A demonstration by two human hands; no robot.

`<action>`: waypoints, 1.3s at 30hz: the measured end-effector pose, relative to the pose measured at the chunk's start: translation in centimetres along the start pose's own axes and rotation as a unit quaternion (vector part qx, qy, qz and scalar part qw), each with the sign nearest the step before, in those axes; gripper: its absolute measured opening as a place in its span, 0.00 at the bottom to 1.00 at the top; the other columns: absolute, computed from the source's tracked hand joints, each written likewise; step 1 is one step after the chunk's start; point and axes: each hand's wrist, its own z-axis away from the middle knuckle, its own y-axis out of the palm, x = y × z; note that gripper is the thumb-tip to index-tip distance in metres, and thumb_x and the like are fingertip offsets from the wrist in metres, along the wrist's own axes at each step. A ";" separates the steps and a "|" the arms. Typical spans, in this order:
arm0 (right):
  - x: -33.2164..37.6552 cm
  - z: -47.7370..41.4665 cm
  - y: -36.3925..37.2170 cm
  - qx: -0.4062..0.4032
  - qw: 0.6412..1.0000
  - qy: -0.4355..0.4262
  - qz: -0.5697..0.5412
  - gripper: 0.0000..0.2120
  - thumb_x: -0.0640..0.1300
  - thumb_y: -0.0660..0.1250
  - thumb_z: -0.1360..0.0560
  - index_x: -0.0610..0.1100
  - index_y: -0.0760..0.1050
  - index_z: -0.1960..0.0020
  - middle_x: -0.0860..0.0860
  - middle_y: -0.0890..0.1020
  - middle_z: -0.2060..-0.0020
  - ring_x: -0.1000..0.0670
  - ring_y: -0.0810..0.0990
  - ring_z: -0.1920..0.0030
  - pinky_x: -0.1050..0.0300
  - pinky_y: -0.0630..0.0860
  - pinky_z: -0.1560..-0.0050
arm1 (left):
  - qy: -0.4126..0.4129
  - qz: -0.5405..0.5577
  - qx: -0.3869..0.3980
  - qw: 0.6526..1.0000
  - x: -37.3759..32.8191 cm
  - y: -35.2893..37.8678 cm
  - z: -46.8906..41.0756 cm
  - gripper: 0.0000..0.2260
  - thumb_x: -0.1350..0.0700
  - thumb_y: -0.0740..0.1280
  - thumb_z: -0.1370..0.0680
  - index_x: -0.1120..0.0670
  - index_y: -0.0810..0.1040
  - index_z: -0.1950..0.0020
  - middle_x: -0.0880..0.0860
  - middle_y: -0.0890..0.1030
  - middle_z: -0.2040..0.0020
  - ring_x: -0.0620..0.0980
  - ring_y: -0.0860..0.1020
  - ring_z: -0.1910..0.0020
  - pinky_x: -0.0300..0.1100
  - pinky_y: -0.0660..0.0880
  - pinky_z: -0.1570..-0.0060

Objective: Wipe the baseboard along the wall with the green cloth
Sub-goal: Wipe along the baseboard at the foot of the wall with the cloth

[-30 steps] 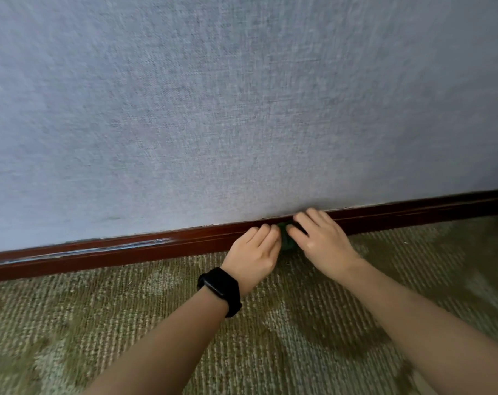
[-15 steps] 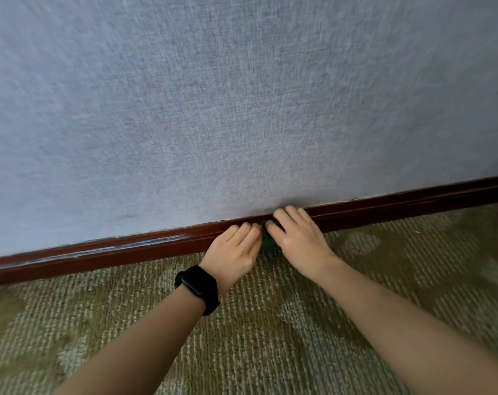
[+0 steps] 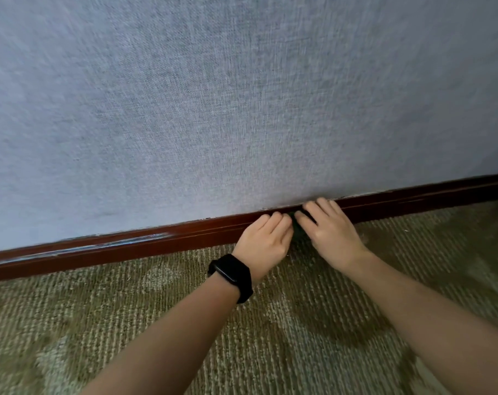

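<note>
**A:** From the head view, where is the green cloth (image 3: 297,228)?

**B:** Bunched against the baseboard (image 3: 128,246), low on the wall (image 3: 242,109), squeezed between the two hands. Only a dark green sliver shows, and the rest is hidden.

**A:** And the fingers?

**B:** The left hand (image 3: 266,238) has its fingers curled in tight, knuckles up, apparently gripping the cloth's near edge, though the tips are out of sight. The right hand (image 3: 330,232) lays its fingers nearly straight and close together over the cloth. They reach the top lip of the board and press it there.

**A:** Why both hands?

**B:** My guess is that one anchors the wad while the other pushes it into the groove, so that the cloth covers both the face and the ledge.

**A:** What else is around?

**B:** A patterned olive carpet (image 3: 270,337) runs right up to the board, and there is a black watch (image 3: 232,276) on the left wrist. Pale scuffs or a sheen mark the board well to the left.

**A:** Is anything in the way?

**B:** Nothing stands along the board. The carpet pile touching its foot could snag the cloth's lower edge.
</note>
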 end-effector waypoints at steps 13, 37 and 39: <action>0.4 -0.6 0.0 -0.015 0.998 -0.048 -0.031 0.13 0.34 0.58 0.31 0.35 0.81 0.55 0.40 0.80 0.64 0.40 0.80 0.63 0.52 0.77 0.63 | -0.004 -0.035 0.034 0.999 0.6 -1.2 1.4 0.15 0.64 0.57 0.26 0.65 0.83 0.53 0.59 0.84 0.56 0.55 0.82 0.60 0.41 0.77 0.63; -3.6 0.8 0.1 -0.023 0.997 -0.064 -0.037 0.11 0.32 0.60 0.32 0.33 0.81 0.57 0.40 0.80 0.66 0.42 0.79 0.65 0.55 0.75 0.66 | 0.013 -0.020 0.007 1.000 -1.9 0.3 -1.6 0.15 0.64 0.57 0.25 0.63 0.84 0.55 0.58 0.84 0.55 0.53 0.82 0.61 0.40 0.77 0.64; -4.9 1.6 -0.1 -0.025 0.998 -0.050 -0.040 0.08 0.29 0.66 0.35 0.32 0.80 0.57 0.38 0.80 0.65 0.41 0.79 0.65 0.53 0.76 0.66 | 0.008 -0.020 0.000 1.000 -2.8 0.6 -2.9 0.15 0.64 0.57 0.25 0.63 0.84 0.55 0.58 0.84 0.55 0.53 0.81 0.61 0.40 0.76 0.64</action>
